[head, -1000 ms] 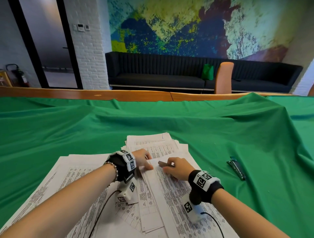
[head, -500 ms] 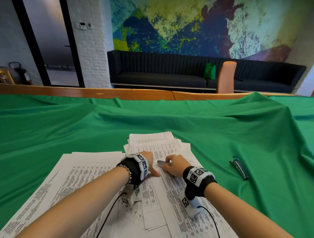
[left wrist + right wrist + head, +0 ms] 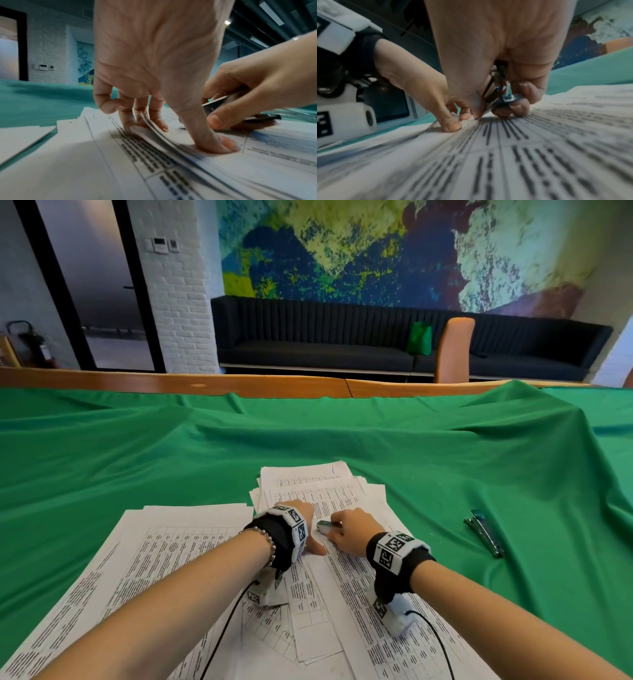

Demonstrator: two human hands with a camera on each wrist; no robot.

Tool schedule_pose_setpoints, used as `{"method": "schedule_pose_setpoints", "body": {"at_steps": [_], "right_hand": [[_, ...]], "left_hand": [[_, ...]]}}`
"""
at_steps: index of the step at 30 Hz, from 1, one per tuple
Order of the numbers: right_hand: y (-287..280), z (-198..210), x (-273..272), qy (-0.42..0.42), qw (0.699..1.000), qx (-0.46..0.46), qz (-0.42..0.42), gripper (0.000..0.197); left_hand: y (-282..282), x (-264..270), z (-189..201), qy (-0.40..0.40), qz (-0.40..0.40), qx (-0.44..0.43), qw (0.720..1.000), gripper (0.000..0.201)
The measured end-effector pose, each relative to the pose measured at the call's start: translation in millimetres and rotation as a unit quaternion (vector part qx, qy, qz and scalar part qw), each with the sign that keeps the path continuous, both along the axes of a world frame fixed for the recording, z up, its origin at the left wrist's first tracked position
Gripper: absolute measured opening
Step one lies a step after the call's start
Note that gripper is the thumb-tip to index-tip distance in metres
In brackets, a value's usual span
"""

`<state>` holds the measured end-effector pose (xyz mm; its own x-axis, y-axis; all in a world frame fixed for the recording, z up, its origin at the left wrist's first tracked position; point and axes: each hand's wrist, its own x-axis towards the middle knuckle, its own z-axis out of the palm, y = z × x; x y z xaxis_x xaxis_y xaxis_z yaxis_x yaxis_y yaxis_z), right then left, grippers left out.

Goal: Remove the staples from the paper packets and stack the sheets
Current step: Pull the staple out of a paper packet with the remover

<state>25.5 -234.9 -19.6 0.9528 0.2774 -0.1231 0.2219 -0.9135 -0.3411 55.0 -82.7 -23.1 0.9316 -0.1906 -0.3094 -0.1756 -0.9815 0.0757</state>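
Green cloth covers the bench [image 3: 137, 460], where our left hand [image 3: 305, 529] presses thumb and fingers flat on the paper packet [image 3: 359, 577]. Our right hand [image 3: 352, 530] curls its grip around the staple remover [image 3: 323, 526], tip at the packet's corner just beside the left thumb [image 3: 214, 143].

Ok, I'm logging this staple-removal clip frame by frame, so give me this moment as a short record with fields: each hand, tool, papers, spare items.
left hand: thumb and fingertips pressing the paper packet flat
right hand: gripping a metal staple remover, tip at the packet's corner
loose sheets: spread to the left
spare tool: stapler lying on the green cloth, right of the papers
staple: too small to tell
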Motion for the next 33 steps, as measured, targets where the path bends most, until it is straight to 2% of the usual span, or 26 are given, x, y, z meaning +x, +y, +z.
{"method": "schedule_pose_setpoints", "body": {"at_steps": [8,11,15,19,22,28,31,33], "right_hand": [[10,-9,0,-0.016,0.998,-0.052,-0.020,0.027],[9,-9,2,0.038,0.998,0.003,-0.040,0.025],[6,-4,6,0.084,0.992,0.063,-0.063,0.031],[13,-7,-2,0.045,0.997,0.043,-0.053,0.021],[17,-7,-4,0.027,0.999,0.023,-0.042,0.023],[12,0,10,0.140,0.981,0.094,-0.091,0.023],[15,2,6,0.089,0.992,0.048,-0.079,0.029],[19,4,-2,0.055,0.998,-0.003,-0.043,0.029]], "left_hand": [[-2,-1,-3,-0.019,-0.016,0.011,1.000,0.066],[-2,1,-5,-0.018,-0.019,0.009,1.000,0.071],[0,1,-6,-0.020,-0.021,0.007,1.000,0.072],[-2,0,-4,-0.017,-0.016,0.008,1.000,0.066],[-2,-2,-2,-0.020,-0.010,0.008,1.000,0.062],[-2,-3,-1,-0.013,-0.006,0.011,1.000,0.071],[-2,-2,0,-0.013,-0.007,0.011,1.000,0.070],[-1,-3,1,-0.017,-0.010,0.011,1.000,0.069]]}}
